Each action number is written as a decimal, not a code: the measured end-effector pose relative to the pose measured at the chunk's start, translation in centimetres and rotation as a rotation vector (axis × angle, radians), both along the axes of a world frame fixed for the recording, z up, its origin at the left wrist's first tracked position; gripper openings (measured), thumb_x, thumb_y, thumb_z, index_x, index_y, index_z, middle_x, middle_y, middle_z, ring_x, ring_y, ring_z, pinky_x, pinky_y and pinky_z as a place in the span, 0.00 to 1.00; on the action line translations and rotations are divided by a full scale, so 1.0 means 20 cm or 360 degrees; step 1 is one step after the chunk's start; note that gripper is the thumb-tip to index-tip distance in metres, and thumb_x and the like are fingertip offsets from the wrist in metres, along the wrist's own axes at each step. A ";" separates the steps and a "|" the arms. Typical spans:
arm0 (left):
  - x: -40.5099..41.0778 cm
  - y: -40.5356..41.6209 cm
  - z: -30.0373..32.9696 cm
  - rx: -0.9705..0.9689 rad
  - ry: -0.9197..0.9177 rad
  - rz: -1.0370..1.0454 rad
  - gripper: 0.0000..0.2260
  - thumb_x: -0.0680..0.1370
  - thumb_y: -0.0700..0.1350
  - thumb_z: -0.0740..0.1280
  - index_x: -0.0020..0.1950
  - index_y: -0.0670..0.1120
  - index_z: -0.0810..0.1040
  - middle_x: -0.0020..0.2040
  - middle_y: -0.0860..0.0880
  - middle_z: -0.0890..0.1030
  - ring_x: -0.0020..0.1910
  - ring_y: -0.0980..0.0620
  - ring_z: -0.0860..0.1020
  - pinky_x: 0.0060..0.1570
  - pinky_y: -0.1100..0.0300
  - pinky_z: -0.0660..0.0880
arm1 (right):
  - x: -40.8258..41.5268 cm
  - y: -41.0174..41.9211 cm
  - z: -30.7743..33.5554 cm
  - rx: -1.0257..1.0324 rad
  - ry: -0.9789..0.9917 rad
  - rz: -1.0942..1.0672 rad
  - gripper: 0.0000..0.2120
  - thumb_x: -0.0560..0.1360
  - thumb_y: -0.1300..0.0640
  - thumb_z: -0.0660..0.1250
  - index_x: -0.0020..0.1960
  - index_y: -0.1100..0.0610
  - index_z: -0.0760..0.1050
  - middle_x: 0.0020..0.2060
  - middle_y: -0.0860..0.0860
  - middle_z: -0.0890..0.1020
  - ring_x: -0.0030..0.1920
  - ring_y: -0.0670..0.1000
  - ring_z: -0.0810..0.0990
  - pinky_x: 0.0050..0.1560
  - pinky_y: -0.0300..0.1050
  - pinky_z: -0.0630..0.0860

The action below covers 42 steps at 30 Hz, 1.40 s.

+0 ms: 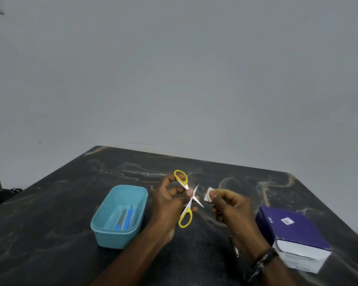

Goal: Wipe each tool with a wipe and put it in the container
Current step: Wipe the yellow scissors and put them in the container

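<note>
Wiping step: left hand [170,201] grip clamped on splayed scissors [187,198], right hand [228,205] pinching wipe [208,195] just beside blades; next, swipe blades, drop into container [103,230].

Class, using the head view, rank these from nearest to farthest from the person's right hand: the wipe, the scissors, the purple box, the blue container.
1. Wipe: pinched in the right hand itself.
2. Scissors: just left, held open in the left hand.
3. Purple box: to the right on the table.
4. Container: far left, beyond the left hand.
</note>
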<state>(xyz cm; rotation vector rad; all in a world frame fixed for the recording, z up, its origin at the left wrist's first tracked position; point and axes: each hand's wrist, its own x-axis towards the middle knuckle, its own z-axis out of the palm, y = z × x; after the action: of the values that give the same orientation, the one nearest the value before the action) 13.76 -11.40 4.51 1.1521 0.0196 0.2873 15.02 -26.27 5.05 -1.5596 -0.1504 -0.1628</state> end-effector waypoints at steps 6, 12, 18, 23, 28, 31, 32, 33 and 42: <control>-0.01 -0.01 -0.01 0.0047 -0.0034 -0.0065 0.15 0.74 0.31 0.70 0.56 0.46 0.76 0.45 0.44 0.84 0.41 0.45 0.83 0.33 0.53 0.80 | -0.02 0.03 -0.01 -0.0002 0.0035 0.0053 0.05 0.75 0.62 0.69 0.44 0.61 0.83 0.32 0.52 0.84 0.26 0.43 0.74 0.25 0.36 0.70; 0.00 -0.01 -0.02 0.0096 -0.0045 -0.0090 0.15 0.74 0.31 0.69 0.56 0.45 0.76 0.48 0.41 0.82 0.42 0.42 0.83 0.34 0.52 0.80 | -0.02 0.04 -0.01 0.0030 0.0074 0.0081 0.06 0.75 0.62 0.68 0.45 0.60 0.84 0.32 0.54 0.82 0.27 0.44 0.74 0.27 0.37 0.70; 0.00 -0.02 -0.03 0.0081 -0.0066 -0.0099 0.15 0.74 0.30 0.69 0.55 0.45 0.76 0.50 0.38 0.81 0.40 0.42 0.82 0.34 0.52 0.81 | -0.01 0.05 -0.03 0.0198 0.0214 0.0099 0.07 0.76 0.61 0.67 0.45 0.59 0.84 0.35 0.54 0.84 0.28 0.44 0.73 0.28 0.38 0.70; 0.00 -0.02 -0.04 0.0129 -0.0073 -0.0105 0.15 0.73 0.31 0.70 0.54 0.47 0.77 0.51 0.39 0.82 0.46 0.37 0.83 0.35 0.50 0.81 | 0.01 0.05 -0.04 0.0288 0.0340 0.0141 0.07 0.76 0.60 0.67 0.48 0.60 0.84 0.37 0.55 0.82 0.30 0.46 0.72 0.29 0.38 0.68; 0.00 -0.02 -0.04 0.0145 -0.0081 -0.0071 0.14 0.73 0.32 0.71 0.53 0.47 0.78 0.50 0.39 0.82 0.45 0.39 0.84 0.35 0.50 0.81 | 0.00 0.05 -0.03 0.0347 0.0376 0.0191 0.08 0.77 0.61 0.65 0.51 0.63 0.82 0.37 0.54 0.82 0.28 0.43 0.71 0.27 0.36 0.67; -0.01 -0.02 -0.03 0.0152 -0.0088 -0.0076 0.14 0.73 0.32 0.71 0.53 0.48 0.78 0.50 0.39 0.82 0.46 0.40 0.84 0.34 0.51 0.81 | 0.00 0.05 -0.03 0.0320 0.0374 0.0201 0.08 0.77 0.61 0.66 0.50 0.62 0.83 0.35 0.54 0.81 0.29 0.44 0.71 0.30 0.37 0.68; -0.01 -0.03 -0.03 0.0154 -0.0087 -0.0075 0.14 0.73 0.33 0.72 0.53 0.48 0.78 0.50 0.40 0.82 0.46 0.39 0.84 0.34 0.51 0.81 | -0.01 0.05 -0.03 0.0306 0.0368 0.0209 0.08 0.76 0.61 0.66 0.50 0.62 0.83 0.35 0.54 0.80 0.30 0.45 0.71 0.31 0.39 0.67; -0.01 -0.03 -0.03 0.0158 -0.0086 -0.0073 0.14 0.72 0.34 0.73 0.52 0.48 0.78 0.50 0.40 0.82 0.46 0.39 0.84 0.34 0.51 0.81 | -0.01 0.05 -0.03 0.0292 0.0361 0.0219 0.08 0.76 0.61 0.67 0.50 0.62 0.83 0.34 0.53 0.80 0.30 0.45 0.71 0.32 0.40 0.67; 0.00 -0.05 -0.06 0.0196 -0.0075 -0.0050 0.15 0.71 0.35 0.74 0.53 0.50 0.78 0.51 0.41 0.82 0.49 0.39 0.82 0.34 0.51 0.81 | -0.02 0.06 -0.02 0.0169 0.0367 0.0255 0.08 0.75 0.61 0.67 0.48 0.65 0.82 0.34 0.54 0.83 0.27 0.42 0.73 0.28 0.37 0.63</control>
<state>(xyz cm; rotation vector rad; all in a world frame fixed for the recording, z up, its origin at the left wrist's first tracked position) 13.75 -12.30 3.25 1.2663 -0.0584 0.2908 14.55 -25.09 4.60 -1.4422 -0.0833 0.1335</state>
